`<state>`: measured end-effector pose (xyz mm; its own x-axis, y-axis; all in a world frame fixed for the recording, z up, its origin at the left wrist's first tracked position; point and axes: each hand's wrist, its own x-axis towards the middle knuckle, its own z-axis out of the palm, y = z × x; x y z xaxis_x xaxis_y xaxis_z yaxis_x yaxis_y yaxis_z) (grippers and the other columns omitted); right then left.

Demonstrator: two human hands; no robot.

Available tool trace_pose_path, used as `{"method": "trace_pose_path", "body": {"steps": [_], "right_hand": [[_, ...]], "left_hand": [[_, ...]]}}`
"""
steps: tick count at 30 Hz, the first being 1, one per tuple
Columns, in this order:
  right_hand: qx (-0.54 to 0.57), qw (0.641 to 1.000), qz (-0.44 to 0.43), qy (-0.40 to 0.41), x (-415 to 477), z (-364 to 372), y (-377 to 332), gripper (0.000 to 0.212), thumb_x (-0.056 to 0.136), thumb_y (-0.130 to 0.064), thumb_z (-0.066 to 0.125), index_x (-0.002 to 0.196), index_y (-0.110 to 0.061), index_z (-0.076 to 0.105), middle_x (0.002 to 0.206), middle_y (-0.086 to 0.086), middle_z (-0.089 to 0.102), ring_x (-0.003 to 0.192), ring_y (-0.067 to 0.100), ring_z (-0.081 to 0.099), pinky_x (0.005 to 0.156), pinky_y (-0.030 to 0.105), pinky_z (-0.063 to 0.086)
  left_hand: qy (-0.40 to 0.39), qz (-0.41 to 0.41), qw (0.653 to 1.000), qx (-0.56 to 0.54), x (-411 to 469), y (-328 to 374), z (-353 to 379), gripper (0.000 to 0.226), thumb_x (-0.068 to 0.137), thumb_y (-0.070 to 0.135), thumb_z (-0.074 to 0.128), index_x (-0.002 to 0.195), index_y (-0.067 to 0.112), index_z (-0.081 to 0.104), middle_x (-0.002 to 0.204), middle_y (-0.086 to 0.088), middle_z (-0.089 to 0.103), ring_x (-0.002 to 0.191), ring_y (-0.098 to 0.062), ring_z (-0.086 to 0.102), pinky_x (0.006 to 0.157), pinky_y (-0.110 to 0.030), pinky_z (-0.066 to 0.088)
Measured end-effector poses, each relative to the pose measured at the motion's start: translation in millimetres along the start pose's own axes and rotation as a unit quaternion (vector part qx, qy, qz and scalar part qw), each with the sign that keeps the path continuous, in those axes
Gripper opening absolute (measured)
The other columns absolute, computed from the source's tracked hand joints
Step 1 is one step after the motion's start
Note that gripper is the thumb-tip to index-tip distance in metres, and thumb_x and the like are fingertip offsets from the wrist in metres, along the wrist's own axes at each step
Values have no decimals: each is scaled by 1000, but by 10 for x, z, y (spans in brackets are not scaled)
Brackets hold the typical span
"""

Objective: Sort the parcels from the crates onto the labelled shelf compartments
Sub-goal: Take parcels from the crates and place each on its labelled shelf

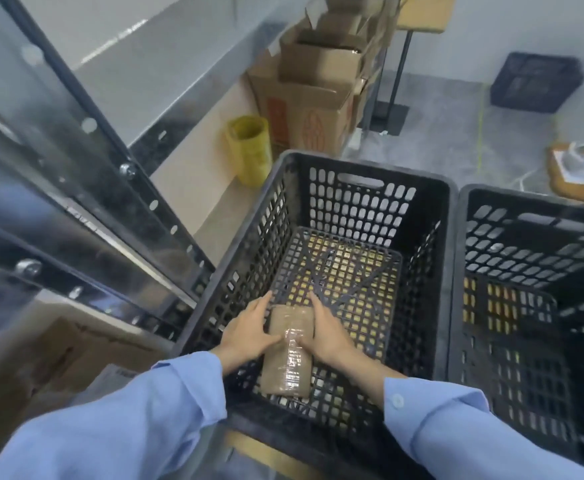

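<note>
Low in the centre of the frame, both hands reach into a black crate [363, 165] and clasp a brown parcel [285, 374] between them. The left hand [249, 332] lies along the parcel's left edge, its thumb across the top and its fingers running down the side. The right hand [328, 332] mirrors it on the right edge, thumb on top near a strip of clear tape [292, 348] that runs lengthwise over the wrapping. Each hand grasps the parcel; whether it rests on the crate's grid floor or is lifted just off it, I cannot tell. The parcel sits in the near left part of the crate. Light blue sleeves [128, 420] cover both forearms.

Just beside this crate, at the right of the frame, stands a second black crate [526, 198], their rims nearly touching. Along the left of the frame runs a metal shelf frame [110, 188] with slotted uprights, blurred. At the lower left, under the shelf, sits a cardboard box [58, 358]. At the upper centre, open cardboard boxes [318, 64] are stacked against the wall, with a yellow roll [249, 148] standing near them on the floor. A third black crate [536, 81] stands at the upper right, well apart from the others.
</note>
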<state>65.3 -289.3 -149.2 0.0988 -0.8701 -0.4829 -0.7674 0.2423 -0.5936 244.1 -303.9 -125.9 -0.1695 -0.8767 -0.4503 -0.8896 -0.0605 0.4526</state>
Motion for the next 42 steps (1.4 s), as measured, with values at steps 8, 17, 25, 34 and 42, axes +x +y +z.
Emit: {"method": "trace_pose_path", "body": {"steps": [8, 17, 25, 34, 42], "right_hand": [[6, 998, 46, -40, 62, 88, 47, 111, 80, -40, 76, 155, -30, -5, 149, 7, 41, 129, 30, 48, 98, 44, 47], [41, 993, 69, -81, 119, 205, 89, 97, 84, -37, 72, 150, -26, 2, 132, 12, 56, 112, 32, 62, 89, 40, 52], [169, 977, 120, -43, 164, 173, 65, 105, 72, -25, 85, 148, -24, 12, 128, 7, 57, 115, 26, 57, 90, 35, 48], [296, 947, 88, 85, 268, -289, -245, 84, 81, -12, 75, 149, -19, 26, 139, 6, 48, 128, 23, 50, 105, 52, 44], [294, 945, 64, 130, 193, -835, -504, 61, 91, -58, 54, 139, -20, 47, 134, 5, 42, 113, 21, 49, 105, 40, 42]], "left_hand": [[-109, -46, 990, -73, 51, -25, 109, 111, 63, 52, 75, 155, 25, 19, 146, -5, 45, 133, -23, 47, 109, -39, 39], [-129, -112, 975, -141, 182, -55, 281, 89, 75, 26, 83, 145, 11, 31, 133, -11, 56, 120, -24, 56, 98, -29, 45], [-112, -111, 968, -195, 228, 17, 308, 87, 72, 24, 87, 142, 13, 36, 126, -4, 58, 110, -15, 54, 91, -23, 42], [6, -21, 970, -243, 329, 301, -94, 96, 76, 27, 83, 152, 18, 26, 145, -4, 41, 127, -20, 48, 110, -44, 40], [52, 15, 956, -288, 262, 637, -452, 66, 89, 29, 70, 146, 22, 37, 131, -6, 36, 117, -17, 43, 103, -22, 36]]}}
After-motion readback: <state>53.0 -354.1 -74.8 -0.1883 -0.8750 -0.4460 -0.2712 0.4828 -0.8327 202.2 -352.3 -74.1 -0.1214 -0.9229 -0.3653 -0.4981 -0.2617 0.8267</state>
